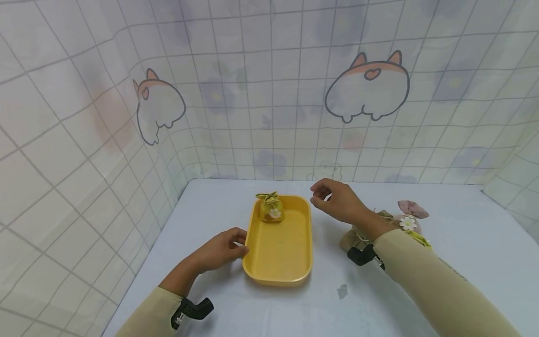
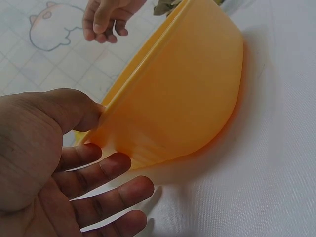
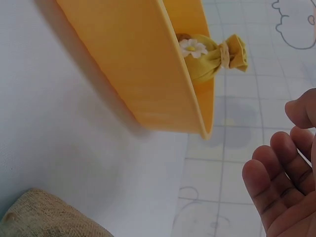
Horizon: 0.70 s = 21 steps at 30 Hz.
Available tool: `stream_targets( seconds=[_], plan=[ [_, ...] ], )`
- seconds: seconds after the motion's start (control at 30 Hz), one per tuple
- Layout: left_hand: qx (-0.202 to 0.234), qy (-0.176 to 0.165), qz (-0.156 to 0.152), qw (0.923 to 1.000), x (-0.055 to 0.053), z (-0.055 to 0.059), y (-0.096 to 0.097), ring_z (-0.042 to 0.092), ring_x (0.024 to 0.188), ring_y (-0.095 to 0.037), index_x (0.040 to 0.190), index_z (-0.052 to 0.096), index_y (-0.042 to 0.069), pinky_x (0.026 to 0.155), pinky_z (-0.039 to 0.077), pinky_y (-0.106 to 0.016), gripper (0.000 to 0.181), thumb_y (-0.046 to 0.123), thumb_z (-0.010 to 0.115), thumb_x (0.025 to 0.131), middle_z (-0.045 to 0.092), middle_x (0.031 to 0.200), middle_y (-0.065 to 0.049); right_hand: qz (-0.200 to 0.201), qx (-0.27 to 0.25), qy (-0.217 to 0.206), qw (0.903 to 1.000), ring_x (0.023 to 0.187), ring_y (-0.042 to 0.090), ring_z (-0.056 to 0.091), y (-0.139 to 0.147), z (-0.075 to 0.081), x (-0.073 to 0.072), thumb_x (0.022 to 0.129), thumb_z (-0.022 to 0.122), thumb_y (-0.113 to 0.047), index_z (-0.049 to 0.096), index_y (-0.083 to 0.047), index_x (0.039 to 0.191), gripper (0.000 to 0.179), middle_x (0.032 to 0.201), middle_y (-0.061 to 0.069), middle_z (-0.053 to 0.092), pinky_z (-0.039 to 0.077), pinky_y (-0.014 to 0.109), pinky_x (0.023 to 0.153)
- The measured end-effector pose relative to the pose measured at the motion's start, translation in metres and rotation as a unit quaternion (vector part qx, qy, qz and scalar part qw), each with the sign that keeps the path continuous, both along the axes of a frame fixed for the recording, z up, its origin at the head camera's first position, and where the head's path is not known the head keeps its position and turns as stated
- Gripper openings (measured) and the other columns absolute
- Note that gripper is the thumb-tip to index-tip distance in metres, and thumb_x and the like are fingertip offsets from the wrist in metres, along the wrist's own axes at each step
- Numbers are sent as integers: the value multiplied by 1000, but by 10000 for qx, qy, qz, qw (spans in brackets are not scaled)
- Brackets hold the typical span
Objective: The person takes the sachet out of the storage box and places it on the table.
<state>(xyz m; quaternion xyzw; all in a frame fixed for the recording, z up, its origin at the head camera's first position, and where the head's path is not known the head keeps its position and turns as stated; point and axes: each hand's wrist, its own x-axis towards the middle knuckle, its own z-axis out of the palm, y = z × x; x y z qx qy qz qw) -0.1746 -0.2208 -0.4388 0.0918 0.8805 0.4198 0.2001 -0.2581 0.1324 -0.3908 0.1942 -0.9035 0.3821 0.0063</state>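
Observation:
A yellow tray lies on the white table. In its far left corner sits a small yellow-green cloth pouch with a white flower and a tied neck, also visible over the rim in the right wrist view. My left hand is at the tray's left side, its thumb touching the rim and its other fingers loosely spread beside the outer wall. Off the tray's far right corner, my right hand hovers with fingers loosely bent and nothing in them.
Under and beside the right forearm lie several more pouches, among them a pink one with a white flower and a brown woven one. A grey patch marks the tabletop. Grid-patterned curtains stand behind and at the sides.

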Motion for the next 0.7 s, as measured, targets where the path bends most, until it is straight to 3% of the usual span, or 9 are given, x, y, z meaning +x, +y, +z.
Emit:
stream_targets(
  seconds=[0.7],
  plan=[
    [43, -5, 4, 10000, -2, -3, -2, 62, 113, -20, 134, 60, 14, 94, 53, -46, 39, 28, 69, 99, 65, 123, 1, 189, -111, 41, 9998, 95, 19, 64, -17, -10, -6, 95, 74, -23, 66, -13, 118, 27, 101, 0, 67, 57, 35, 76]
  ],
)
